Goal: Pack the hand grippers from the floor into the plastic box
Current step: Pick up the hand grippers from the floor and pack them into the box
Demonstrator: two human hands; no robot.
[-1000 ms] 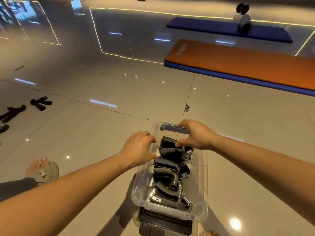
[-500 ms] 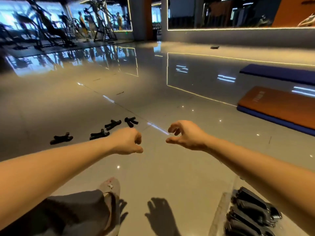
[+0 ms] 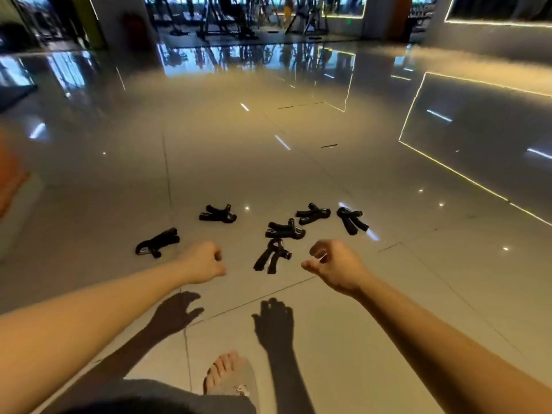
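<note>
Several black hand grippers lie scattered on the glossy floor ahead. The nearest hand gripper (image 3: 271,256) lies between my two hands, handles toward me. Others lie beyond it: one just behind (image 3: 284,229), one at far left (image 3: 157,243), one at back left (image 3: 218,214), and two at the right (image 3: 313,214) (image 3: 352,220). My left hand (image 3: 203,262) hovers above the floor with fingers loosely curled, holding nothing. My right hand (image 3: 336,264) is also held out, fingers relaxed and apart, empty. The plastic box is out of view.
My foot in a sandal (image 3: 231,376) stands on the tiles at the bottom middle. Gym machines (image 3: 227,16) stand far back. An orange object (image 3: 9,174) is at the left edge. Lit strips (image 3: 454,168) run along the floor at right.
My view swung left from the box to the grippers on the floor. Both hands left the box rim and now reach, empty, toward the nearest gripper.
</note>
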